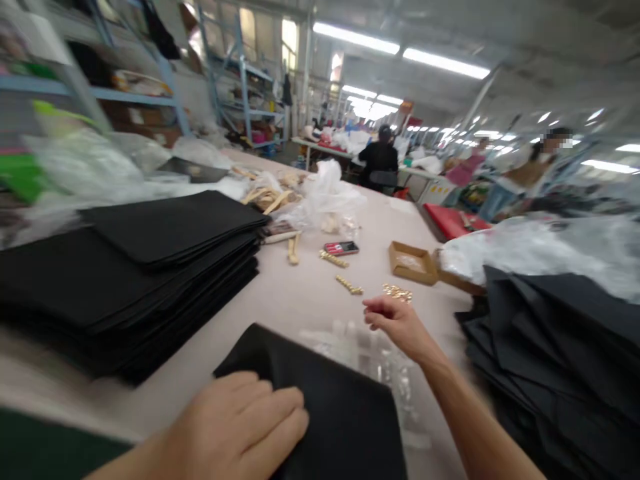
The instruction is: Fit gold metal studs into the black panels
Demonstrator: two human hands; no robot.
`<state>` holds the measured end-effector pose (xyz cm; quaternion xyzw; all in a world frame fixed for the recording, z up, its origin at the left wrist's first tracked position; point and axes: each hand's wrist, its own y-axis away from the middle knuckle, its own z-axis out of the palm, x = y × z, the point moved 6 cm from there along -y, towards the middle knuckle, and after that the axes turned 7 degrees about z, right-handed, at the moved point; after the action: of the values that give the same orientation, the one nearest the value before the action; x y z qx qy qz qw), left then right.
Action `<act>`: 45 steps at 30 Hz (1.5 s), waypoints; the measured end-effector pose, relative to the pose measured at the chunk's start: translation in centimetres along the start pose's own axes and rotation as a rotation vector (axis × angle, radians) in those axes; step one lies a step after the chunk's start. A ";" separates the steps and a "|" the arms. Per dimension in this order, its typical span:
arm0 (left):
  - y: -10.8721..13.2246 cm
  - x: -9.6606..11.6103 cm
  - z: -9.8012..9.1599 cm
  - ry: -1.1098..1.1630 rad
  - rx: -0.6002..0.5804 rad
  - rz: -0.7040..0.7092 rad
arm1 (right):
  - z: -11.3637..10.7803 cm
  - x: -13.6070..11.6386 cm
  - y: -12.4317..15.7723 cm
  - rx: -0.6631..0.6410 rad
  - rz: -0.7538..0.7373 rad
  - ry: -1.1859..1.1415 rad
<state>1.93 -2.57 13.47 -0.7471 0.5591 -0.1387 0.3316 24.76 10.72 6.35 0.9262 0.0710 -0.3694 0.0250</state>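
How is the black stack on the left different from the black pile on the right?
The left stack lies flat, while the right pile has corners sticking up. The left stack's edges line up neatly, but the right pile's edges point different ways. Both are layers of black fabric sheets.

Head cam: fwd/down, seems tilted.

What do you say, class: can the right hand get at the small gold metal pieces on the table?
Probably yes: the right hand is just short of the small gold metal pieces, and nothing appears to stand between them on the pale table.
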 end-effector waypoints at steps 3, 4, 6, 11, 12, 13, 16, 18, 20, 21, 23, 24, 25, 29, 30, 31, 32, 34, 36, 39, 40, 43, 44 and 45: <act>-0.8 0.7 -0.8 0.023 -0.102 0.035 | 2.3 -3.2 3.7 -0.179 0.048 -0.445; -0.7 0.9 -0.9 0.019 -0.116 0.044 | 3.0 -4.2 4.9 -0.252 0.081 -0.592; -0.2 1.4 -0.9 0.003 -0.141 0.057 | 4.2 -6.2 7.1 -0.389 0.139 -0.803; 0.5 2.8 -1.4 -0.045 -0.129 0.116 | 6.1 -9.1 9.6 -0.548 0.153 -0.845; 0.4 3.0 -1.5 -0.051 -0.127 0.129 | 6.4 -9.3 9.7 -0.554 0.148 -0.838; 0.4 3.2 -1.7 -0.055 -0.128 0.141 | 6.6 -9.5 9.8 -0.556 0.142 -0.833; 0.3 3.8 -2.0 -0.057 -0.144 0.173 | 7.2 -9.7 10.2 -0.579 0.139 -0.839; 0.4 4.1 -2.1 -0.048 -0.157 0.183 | 7.7 -9.7 10.5 -0.601 0.156 -0.865; 0.6 4.4 -2.2 -0.045 -0.160 0.194 | 8.2 -9.6 10.8 -0.630 0.181 -0.899; 0.7 4.5 -2.2 -0.045 -0.161 0.199 | 8.4 -9.6 11.0 -0.640 0.193 -0.916; 0.8 4.7 -2.2 -0.048 -0.163 0.208 | 8.7 -9.3 11.1 -0.653 0.211 -0.950; 0.9 4.8 -2.1 -0.049 -0.164 0.209 | 8.8 -9.2 11.2 -0.660 0.219 -0.968; 0.9 4.9 -2.1 -0.047 -0.165 0.210 | 9.0 -9.0 11.2 -0.666 0.226 -0.986; 0.9 5.1 -2.0 -0.033 -0.142 0.221 | 9.3 -8.6 11.4 -0.685 0.236 -1.026; 0.9 5.2 -2.0 -0.030 -0.138 0.222 | 9.4 -8.5 11.4 -0.684 0.237 -1.031; 0.9 5.2 -2.0 -0.029 -0.136 0.223 | 9.4 -8.4 11.4 -0.681 0.239 -1.036; 0.9 5.2 -1.9 -0.030 -0.137 0.223 | 9.4 -8.3 11.4 -0.676 0.244 -1.043; 0.8 5.3 -1.9 -0.029 -0.141 0.229 | 9.5 -8.2 11.4 -0.671 0.258 -1.064; 0.6 5.3 -1.9 -0.021 -0.149 0.239 | 9.7 -8.1 11.5 -0.684 0.288 -1.092; 0.2 5.3 -1.8 0.003 -0.152 0.255 | 10.0 -7.9 11.8 -0.740 0.329 -1.113; 0.0 5.3 -1.8 0.010 -0.154 0.260 | 10.1 -7.8 11.9 -0.763 0.334 -1.115; -0.4 5.4 -1.6 0.039 -0.163 0.264 | 10.3 -7.4 12.2 -0.828 0.346 -1.135; -0.6 5.5 -1.4 0.050 -0.169 0.263 | 10.3 -7.2 12.3 -0.847 0.352 -1.148; -0.7 5.5 -1.3 0.061 -0.174 0.261 | 10.3 -7.1 12.4 -0.864 0.359 -1.158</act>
<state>3.55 -8.01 13.95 -0.6895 0.6712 -0.0680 0.2635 14.52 -3.36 3.65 0.4884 0.0330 -0.7278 0.4803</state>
